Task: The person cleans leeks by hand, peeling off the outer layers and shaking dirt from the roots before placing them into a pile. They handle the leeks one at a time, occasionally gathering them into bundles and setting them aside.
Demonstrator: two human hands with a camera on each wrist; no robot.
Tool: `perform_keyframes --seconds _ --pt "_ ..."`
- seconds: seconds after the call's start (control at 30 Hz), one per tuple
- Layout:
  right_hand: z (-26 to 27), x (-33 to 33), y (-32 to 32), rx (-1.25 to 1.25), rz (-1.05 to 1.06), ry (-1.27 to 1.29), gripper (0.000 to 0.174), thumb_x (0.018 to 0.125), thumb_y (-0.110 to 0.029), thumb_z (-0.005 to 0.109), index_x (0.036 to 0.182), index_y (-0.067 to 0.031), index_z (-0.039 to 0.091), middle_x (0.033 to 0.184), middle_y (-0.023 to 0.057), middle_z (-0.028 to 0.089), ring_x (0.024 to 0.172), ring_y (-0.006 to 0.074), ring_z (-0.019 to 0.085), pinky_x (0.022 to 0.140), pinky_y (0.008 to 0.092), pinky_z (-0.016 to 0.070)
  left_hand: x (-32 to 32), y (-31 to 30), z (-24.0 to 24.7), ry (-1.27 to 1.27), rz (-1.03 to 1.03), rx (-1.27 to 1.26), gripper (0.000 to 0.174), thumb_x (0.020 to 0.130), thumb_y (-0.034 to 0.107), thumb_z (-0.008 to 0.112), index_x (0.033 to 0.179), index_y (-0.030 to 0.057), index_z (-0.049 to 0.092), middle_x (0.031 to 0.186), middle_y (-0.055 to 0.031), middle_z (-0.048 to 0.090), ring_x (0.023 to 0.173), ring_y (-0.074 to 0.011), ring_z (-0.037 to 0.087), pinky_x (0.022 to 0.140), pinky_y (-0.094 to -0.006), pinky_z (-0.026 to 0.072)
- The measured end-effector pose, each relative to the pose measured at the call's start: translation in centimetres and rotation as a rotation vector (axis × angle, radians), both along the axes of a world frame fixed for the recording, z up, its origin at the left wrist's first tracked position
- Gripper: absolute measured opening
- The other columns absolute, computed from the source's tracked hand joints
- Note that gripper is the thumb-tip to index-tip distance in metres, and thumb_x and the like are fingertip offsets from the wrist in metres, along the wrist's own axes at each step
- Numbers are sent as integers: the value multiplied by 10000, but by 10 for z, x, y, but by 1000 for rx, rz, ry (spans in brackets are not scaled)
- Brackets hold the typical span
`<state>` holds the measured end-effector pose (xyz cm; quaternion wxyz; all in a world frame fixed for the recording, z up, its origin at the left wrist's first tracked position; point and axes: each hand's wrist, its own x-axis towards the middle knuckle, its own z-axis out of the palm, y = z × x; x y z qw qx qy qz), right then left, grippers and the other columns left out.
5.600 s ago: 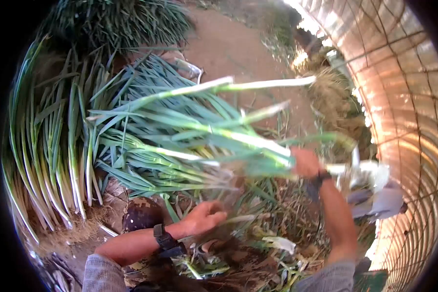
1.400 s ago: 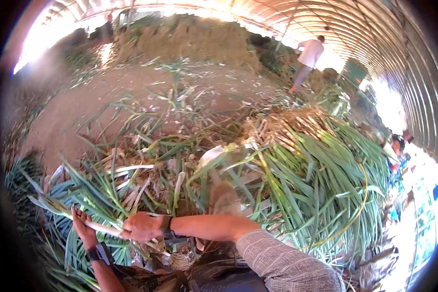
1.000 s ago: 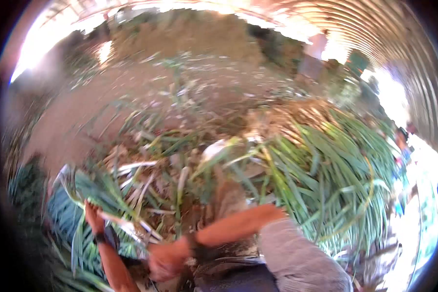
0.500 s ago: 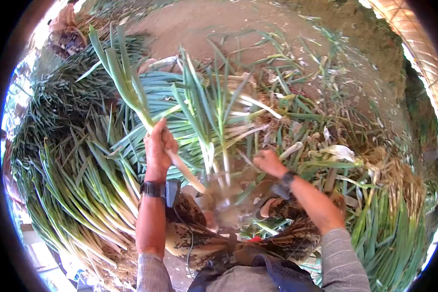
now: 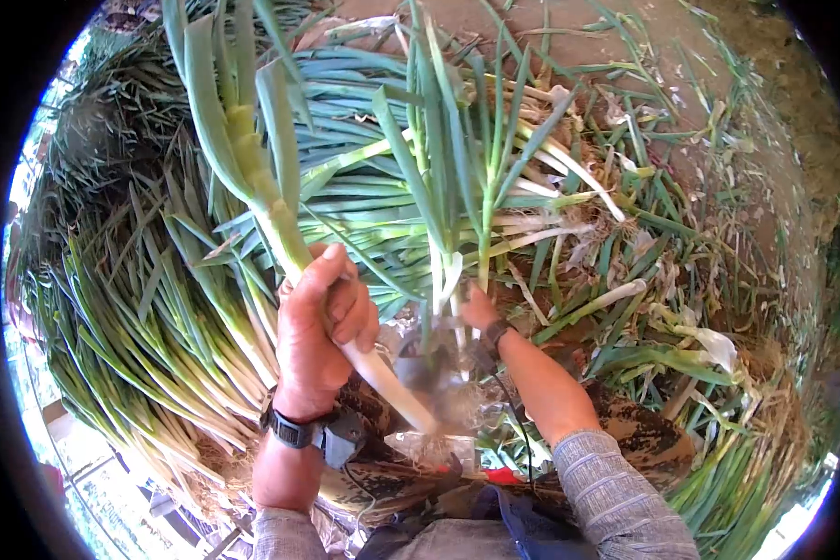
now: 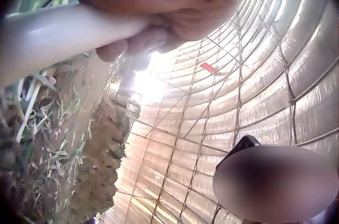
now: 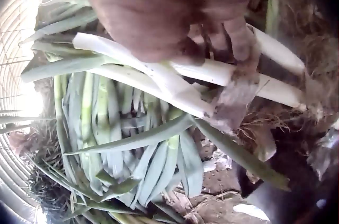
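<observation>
In the head view the left hand [image 5: 319, 331] grips a thick leek [image 5: 273, 224] by its white shaft, leaves up and roots towards the lap. Up close in the left wrist view, the left hand [image 6: 169, 2] has its fingers curled round the white shaft [image 6: 63, 31]. The right hand [image 5: 479, 310] is at the lower shafts of several upright leeks [image 5: 436, 205] in front of the knees. In the right wrist view, the right hand's [image 7: 169, 17] fingers curl at white shafts [image 7: 206, 70], a limp brown outer leaf [image 7: 238, 94] beside the fingertips. Its exact hold is partly hidden.
Leeks lie in a row [image 5: 149, 317] at the left, with a flat pile [image 5: 355, 121] beyond the hands. Loose leaves and scraps [image 5: 663, 233] cover the ground at the right, near another leek bundle [image 5: 756, 467]. Camouflage-patterned legs [image 5: 639, 429] flank the work.
The head view has swung back from the right side. Since half a second ago the right hand has moved left onto the upright leeks; the left hand, still gripping its leek, appears larger.
</observation>
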<state>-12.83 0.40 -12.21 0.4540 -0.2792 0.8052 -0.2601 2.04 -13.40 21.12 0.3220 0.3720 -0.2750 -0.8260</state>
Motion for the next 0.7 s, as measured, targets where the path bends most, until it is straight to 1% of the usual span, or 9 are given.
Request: perform_keyframes --seconds 0.1,0.23,0.3,0.4,0.43,0.57,0.6,0.67,0.7 --pt "-6 3 1 -40 40 -503 421 797 -232 715 1108 34 618 917 103 674 790 165 641 694 301 523 -4 3 2 -14 -40 33 214 934 235 589 812 74 518 518 48 335 372 -72 329 347 -257 323" --pt "98 12 4 -135 -9 -516 389 813 -249 714 1070 35 641 870 92 670 763 159 637 643 286 520 -5 6 4 3 -50 79 199 927 232 604 833 71 536 515 40 347 374 -81 337 354 -266 331" --pt "153 7 10 -358 -104 -312 370 834 -261 704 1041 39 643 818 79 656 692 136 610 597 288 508 -5 7 5 34 -56 77 189 924 224 614 835 73 545 519 38 367 379 -83 348 358 -260 336" --pt "160 -19 25 -195 -96 -221 340 859 -251 681 1044 31 635 786 52 632 632 110 576 555 271 486 -15 11 6 -24 -39 39 188 926 218 615 826 76 544 522 35 389 384 -83 366 359 -257 340" --pt "154 -20 31 -377 -93 -105 279 880 -278 658 925 -3 637 711 35 589 601 115 544 510 299 448 -18 14 2 -42 -26 19 183 924 218 625 842 70 555 534 26 433 396 -79 404 360 -255 354" --pt "267 -2 33 -399 -62 -115 327 893 -257 668 1069 12 604 757 55 619 592 127 565 530 300 497 -28 32 -16 -149 -89 -164 242 926 275 636 867 43 599 595 -4 536 423 -95 481 372 -240 403" --pt "277 -1 31 -418 -63 -88 327 893 -257 668 1069 12 604 757 55 619 592 127 565 530 300 497 -32 35 -25 -189 -97 -192 268 925 295 637 903 29 621 665 -28 598 469 -97 517 413 -242 434" --pt "296 4 29 -695 99 -122 419 888 -261 678 1217 -21 576 878 125 671 715 156 646 663 269 543 -31 39 -31 -207 -194 -369 366 902 353 666 1026 10 646 782 -63 663 651 -105 579 660 -272 514" --pt "306 5 32 -711 104 -99 419 888 -261 678 1217 -21 576 878 125 671 715 156 646 663 269 543 -31 40 -29 -187 -193 -390 366 902 353 666 1026 10 646 782 -63 663 651 -105 579 660 -272 514"
